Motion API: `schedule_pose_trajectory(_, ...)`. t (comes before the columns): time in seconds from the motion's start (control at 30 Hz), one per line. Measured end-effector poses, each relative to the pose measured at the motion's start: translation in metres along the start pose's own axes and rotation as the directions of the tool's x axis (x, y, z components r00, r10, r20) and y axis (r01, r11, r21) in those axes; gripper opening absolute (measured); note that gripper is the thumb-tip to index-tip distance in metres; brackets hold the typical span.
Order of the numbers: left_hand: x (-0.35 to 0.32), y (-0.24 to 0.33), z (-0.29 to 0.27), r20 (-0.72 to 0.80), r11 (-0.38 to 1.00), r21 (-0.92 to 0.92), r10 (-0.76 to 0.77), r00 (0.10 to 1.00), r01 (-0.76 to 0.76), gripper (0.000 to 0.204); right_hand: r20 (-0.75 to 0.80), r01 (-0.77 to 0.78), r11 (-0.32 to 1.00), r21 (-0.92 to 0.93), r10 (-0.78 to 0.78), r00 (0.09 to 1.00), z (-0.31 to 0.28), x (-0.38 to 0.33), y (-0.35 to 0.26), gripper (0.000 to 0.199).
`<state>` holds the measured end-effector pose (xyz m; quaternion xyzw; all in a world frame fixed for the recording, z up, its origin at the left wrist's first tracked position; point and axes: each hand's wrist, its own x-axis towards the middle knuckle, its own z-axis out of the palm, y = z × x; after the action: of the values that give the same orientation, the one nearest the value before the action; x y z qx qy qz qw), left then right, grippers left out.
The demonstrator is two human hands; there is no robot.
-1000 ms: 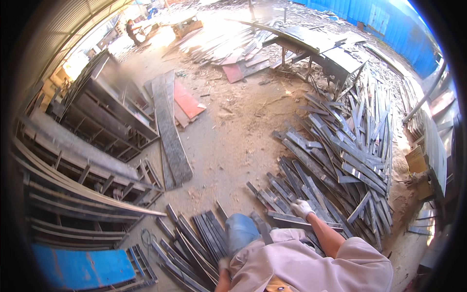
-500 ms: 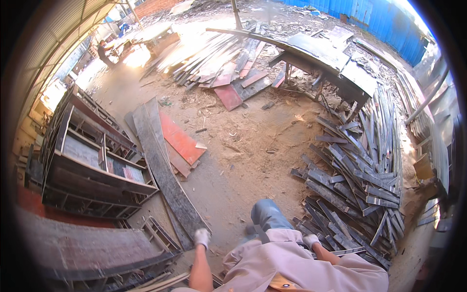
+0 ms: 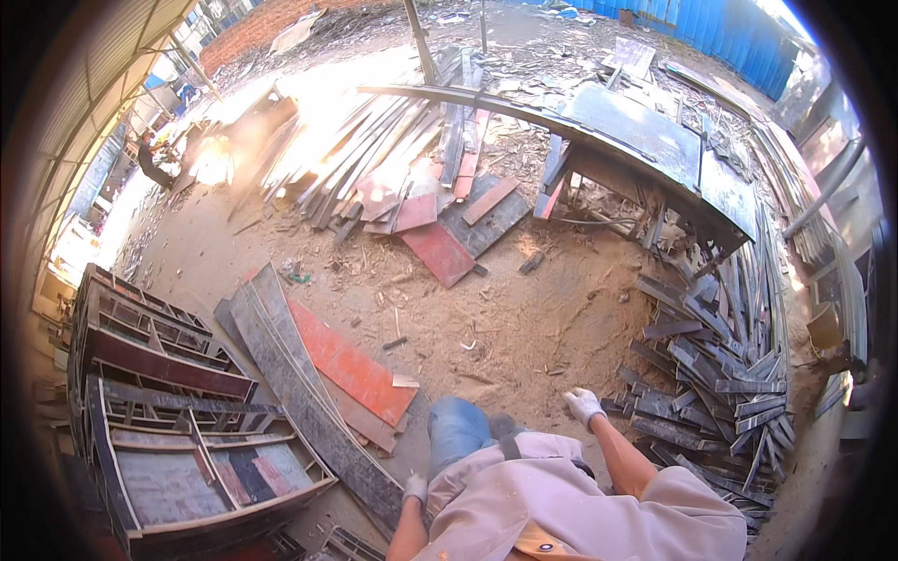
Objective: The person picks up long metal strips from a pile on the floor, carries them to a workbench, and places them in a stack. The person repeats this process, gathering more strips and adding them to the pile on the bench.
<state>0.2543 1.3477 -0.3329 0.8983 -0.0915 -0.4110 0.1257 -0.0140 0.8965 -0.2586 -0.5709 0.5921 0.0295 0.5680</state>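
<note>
My right hand (image 3: 584, 406), in a white work glove, is held out over the sandy ground with its fingers loosely apart and nothing in them. It is nearest to the heap of dark wood strips (image 3: 703, 374) on my right. My left hand (image 3: 415, 488), gloved too, hangs low by my side, close to the near end of a long grey-black board (image 3: 304, 374). Its fingers are hard to make out, and I cannot tell whether it touches the board. Beside that board a red-orange panel (image 3: 351, 360) lies on the ground.
Wooden frames with crosspieces (image 3: 210, 467) are stacked on the left. Ahead lie reddish panels (image 3: 440, 251) and a pile of long planks (image 3: 365, 154). A metal-topped bench (image 3: 641, 126) stands ahead on the right. Another person (image 3: 152, 161) is at the far left.
I have moved forward; the frames and boards on the left now sit lower in view. My right hand has swung out ahead from my side, while my left has dropped back toward my body.
</note>
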Motion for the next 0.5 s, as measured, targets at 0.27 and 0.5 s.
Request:
schedule_pose_trajectory(0.27,0.183,0.096,-0.121,0.202,0.958,0.271,0.039,0.979,-0.094,0.041,-0.124,0.34,0.924,0.178,-0.321,0.939,0.075,0.155,-0.321,0.033)
schedule_pose_trajectory(0.5,0.439,0.269,-0.366,0.06,0.871,-0.479,-0.095,0.994,0.112,0.018,-0.169,0.337,0.9,-0.277,-0.391,0.905,0.074,0.252,-0.465,0.044)
